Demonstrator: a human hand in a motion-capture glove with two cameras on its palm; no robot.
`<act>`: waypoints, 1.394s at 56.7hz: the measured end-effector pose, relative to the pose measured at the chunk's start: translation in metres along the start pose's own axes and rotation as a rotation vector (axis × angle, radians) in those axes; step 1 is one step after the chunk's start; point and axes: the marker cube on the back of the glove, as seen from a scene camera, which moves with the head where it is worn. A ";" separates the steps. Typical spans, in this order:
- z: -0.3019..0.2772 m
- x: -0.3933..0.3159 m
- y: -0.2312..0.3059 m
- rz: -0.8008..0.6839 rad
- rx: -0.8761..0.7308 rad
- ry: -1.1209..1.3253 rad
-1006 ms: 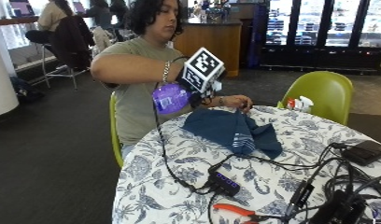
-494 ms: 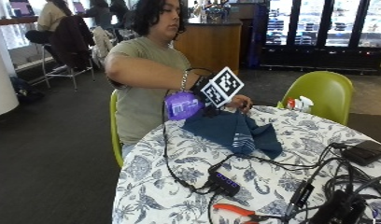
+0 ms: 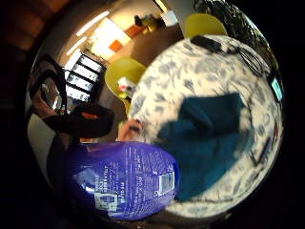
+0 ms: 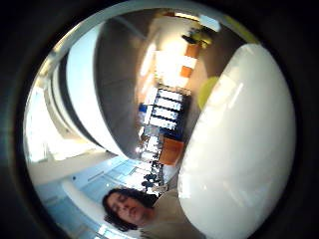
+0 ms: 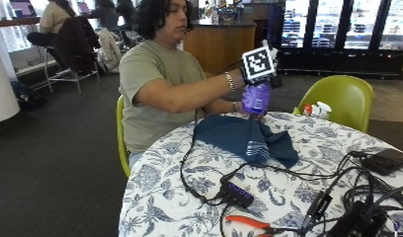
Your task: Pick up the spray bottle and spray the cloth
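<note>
In the outside view my gloved right hand (image 5: 246, 78) grips a purple spray bottle (image 5: 257, 98) and holds it upright in the air over the far edge of a dark blue cloth (image 5: 244, 138). The cloth lies crumpled on the floral tablecloth (image 5: 188, 197). The person's bare left hand (image 5: 237, 106) rests by the cloth's far edge. The little finger side palm view shows the bottle's purple label (image 3: 124, 179) close to the palm, with the cloth (image 3: 209, 138) below it on the table. A white part of the bottle (image 4: 239, 149) fills much of the thumb side palm view.
Black cables (image 5: 287, 173) and a black hub (image 5: 237, 193) lie on the table's near half, with orange-handled pliers (image 5: 251, 223) at the front edge. A dark phone (image 5: 384, 160) sits at the right. A green chair (image 5: 340, 98) holding small bottles stands behind the table.
My right hand has carried the spray bottle to the right, from beside the person's chest to above the cloth's far edge. The cloth has not moved.
</note>
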 end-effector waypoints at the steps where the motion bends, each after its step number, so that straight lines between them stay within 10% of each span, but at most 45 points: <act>1: 0.006 0.003 -0.007 -0.020 0.042 -0.026; 37: 0.097 0.090 -0.037 -0.150 0.222 -0.114; 43: 0.094 0.101 -0.005 -0.131 0.004 -0.078; 48: 0.094 0.090 -0.027 -0.062 0.185 -0.105; 79: -0.056 0.077 0.184 -0.010 -0.494 0.819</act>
